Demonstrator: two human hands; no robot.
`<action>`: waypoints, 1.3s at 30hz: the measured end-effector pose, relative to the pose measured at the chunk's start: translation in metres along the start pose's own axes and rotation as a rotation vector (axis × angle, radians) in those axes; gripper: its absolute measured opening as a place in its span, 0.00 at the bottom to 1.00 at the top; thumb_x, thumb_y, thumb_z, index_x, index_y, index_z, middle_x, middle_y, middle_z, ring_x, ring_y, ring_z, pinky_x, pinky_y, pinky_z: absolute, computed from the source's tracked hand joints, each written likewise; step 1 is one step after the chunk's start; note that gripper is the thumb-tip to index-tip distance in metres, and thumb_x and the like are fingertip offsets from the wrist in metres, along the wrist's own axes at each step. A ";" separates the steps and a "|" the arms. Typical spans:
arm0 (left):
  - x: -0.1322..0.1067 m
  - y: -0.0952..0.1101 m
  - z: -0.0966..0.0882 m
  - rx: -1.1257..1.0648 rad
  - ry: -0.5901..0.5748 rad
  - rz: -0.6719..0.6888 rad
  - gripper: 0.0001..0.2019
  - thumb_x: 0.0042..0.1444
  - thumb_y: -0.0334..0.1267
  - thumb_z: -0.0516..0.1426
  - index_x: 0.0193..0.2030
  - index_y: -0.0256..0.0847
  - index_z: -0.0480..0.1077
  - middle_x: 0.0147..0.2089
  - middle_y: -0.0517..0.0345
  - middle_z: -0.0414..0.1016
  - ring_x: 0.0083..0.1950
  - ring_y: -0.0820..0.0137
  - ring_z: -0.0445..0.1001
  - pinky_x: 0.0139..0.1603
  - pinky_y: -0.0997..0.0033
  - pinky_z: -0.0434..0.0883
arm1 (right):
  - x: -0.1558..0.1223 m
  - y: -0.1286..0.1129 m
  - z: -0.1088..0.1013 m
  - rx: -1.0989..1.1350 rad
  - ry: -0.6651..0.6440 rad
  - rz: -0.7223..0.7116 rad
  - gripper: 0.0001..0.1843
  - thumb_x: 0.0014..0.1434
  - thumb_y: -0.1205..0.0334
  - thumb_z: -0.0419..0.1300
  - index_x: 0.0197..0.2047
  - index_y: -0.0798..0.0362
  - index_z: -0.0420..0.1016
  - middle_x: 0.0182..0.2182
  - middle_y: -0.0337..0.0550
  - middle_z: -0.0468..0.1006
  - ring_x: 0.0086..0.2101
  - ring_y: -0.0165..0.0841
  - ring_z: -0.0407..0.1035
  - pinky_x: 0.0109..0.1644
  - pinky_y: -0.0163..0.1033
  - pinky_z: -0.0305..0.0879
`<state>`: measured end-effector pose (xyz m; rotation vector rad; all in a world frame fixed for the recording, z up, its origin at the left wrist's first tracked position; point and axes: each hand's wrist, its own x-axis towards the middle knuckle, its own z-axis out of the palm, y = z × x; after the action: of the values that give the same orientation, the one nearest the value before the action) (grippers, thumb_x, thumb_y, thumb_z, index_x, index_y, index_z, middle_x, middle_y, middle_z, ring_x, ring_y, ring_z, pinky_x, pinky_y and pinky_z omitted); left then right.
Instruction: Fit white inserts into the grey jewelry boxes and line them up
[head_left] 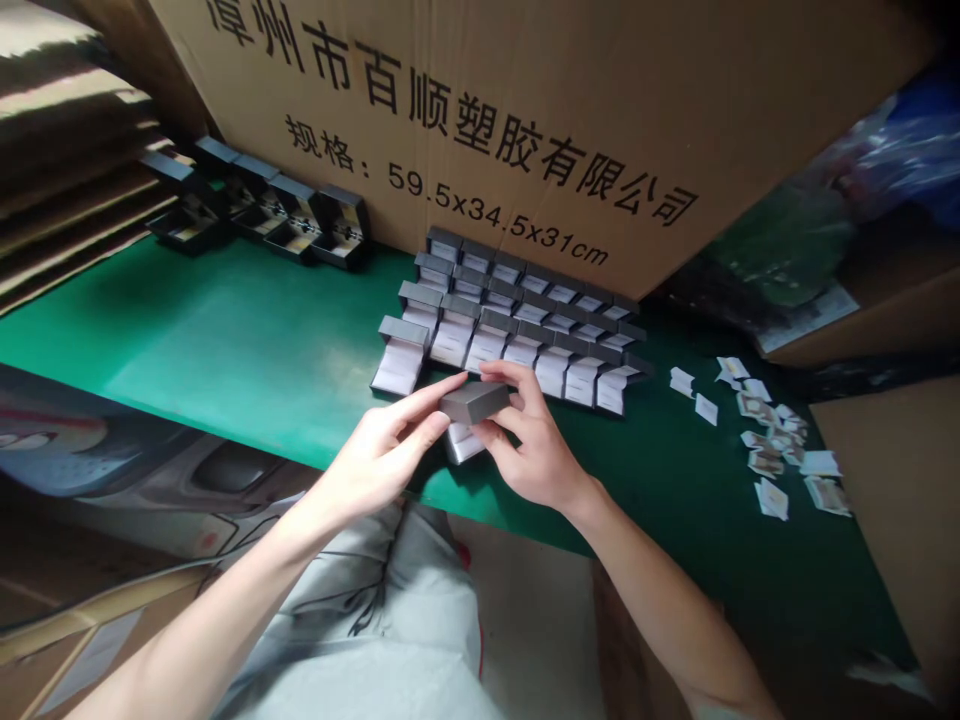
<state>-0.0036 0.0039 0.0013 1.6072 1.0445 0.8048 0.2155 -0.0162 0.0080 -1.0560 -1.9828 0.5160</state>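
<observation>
The left hand (377,455) has its thumb and pointer finger pinched on a small gray box (474,402). The right hand (541,450) pinches the same box from the other side, with its thumb low and its pointer finger up at the top edge. So both hands are gripping one box. In the head view, this box is near the middle, just above the near edge of a green table (217,330). Its lid is up a bit, and some white shows under it.

Now think of a clock with the held box in the center. At 1 o'clock, close by, are rows of open boxes (551,370) with gray lids and white insides. They sit side by side. One more open box (397,362) is at 10 o'clock, at the front left of the rows. Farther out at 10 o'clock are some dark boxes (341,225) with their lids up. At 3 o'clock, well apart from the hands, lie lots of little white folded bits (772,440), some in a messy heap. A big brown carton (450,90) with black writing stands at 12 o'clock, behind the rows. At 2 o'clock there is a clear plastic bag (806,235) with something green in it. Gray pants (382,620) show at 7 o'clock.
</observation>
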 end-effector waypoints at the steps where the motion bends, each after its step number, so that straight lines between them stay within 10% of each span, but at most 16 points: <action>1: 0.000 -0.001 0.000 -0.007 0.000 0.003 0.33 0.70 0.58 0.56 0.75 0.41 0.68 0.58 0.50 0.85 0.47 0.60 0.83 0.45 0.70 0.80 | 0.000 0.000 0.000 0.011 -0.009 0.003 0.09 0.73 0.65 0.59 0.47 0.50 0.81 0.65 0.55 0.67 0.63 0.45 0.69 0.64 0.54 0.76; 11: 0.000 0.003 -0.001 -0.139 -0.011 0.023 0.37 0.69 0.60 0.56 0.76 0.39 0.65 0.71 0.49 0.75 0.68 0.52 0.76 0.72 0.58 0.70 | -0.003 0.000 0.003 0.025 -0.030 0.024 0.03 0.69 0.62 0.66 0.43 0.51 0.81 0.68 0.56 0.67 0.64 0.49 0.70 0.66 0.57 0.75; 19: -0.003 -0.002 -0.002 -0.122 -0.135 0.110 0.39 0.70 0.51 0.57 0.82 0.42 0.50 0.58 0.49 0.85 0.53 0.59 0.84 0.60 0.57 0.79 | -0.002 -0.003 0.002 -0.017 -0.030 -0.037 0.04 0.70 0.62 0.64 0.47 0.50 0.81 0.66 0.57 0.69 0.64 0.48 0.70 0.67 0.58 0.75; 39: 0.002 -0.001 0.002 -0.324 -0.117 -0.002 0.42 0.63 0.50 0.66 0.78 0.36 0.61 0.57 0.42 0.84 0.52 0.56 0.85 0.59 0.56 0.81 | 0.000 -0.009 -0.005 0.180 -0.077 0.121 0.07 0.71 0.62 0.61 0.50 0.50 0.79 0.66 0.54 0.70 0.64 0.46 0.70 0.67 0.51 0.74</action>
<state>-0.0013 0.0050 -0.0001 1.3587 0.7872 0.8220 0.2150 -0.0215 0.0169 -1.0604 -1.9061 0.7958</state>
